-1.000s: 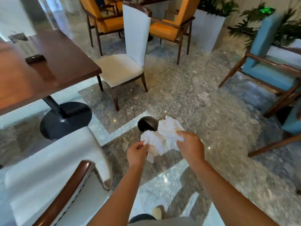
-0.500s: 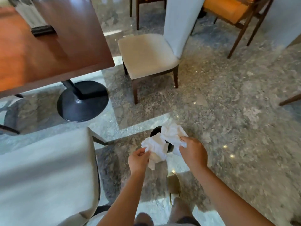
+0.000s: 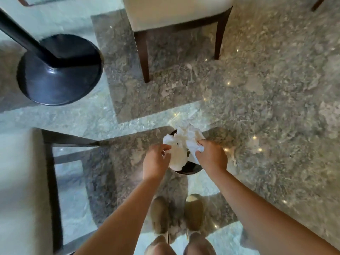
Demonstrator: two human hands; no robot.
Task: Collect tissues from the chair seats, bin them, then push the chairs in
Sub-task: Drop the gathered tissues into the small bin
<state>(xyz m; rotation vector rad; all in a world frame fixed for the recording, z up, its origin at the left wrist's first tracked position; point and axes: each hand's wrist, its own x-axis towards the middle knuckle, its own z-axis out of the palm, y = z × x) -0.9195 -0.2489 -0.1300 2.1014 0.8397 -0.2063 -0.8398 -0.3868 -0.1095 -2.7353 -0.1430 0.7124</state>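
Observation:
A bunch of crumpled white tissues [image 3: 181, 144] hangs right over a small round black bin [image 3: 191, 168] on the marble floor. My left hand [image 3: 156, 159] grips the tissues' left side and my right hand [image 3: 211, 157] grips their right side. Most of the bin's mouth is hidden by the tissues and my hands. A cream-seated chair [image 3: 176, 13] with dark wooden legs stands beyond the bin. A second pale chair [image 3: 20, 190] is close on my left.
The table's black round base [image 3: 58, 70] and its post stand at the upper left. My two shoes [image 3: 176, 214] are just behind the bin. Glossy marble floor [image 3: 266, 107] stretches to the right.
The view has tilted down and I have stepped closer. The bin now lies directly beneath both hands, and the tissues have come down over its mouth, still held.

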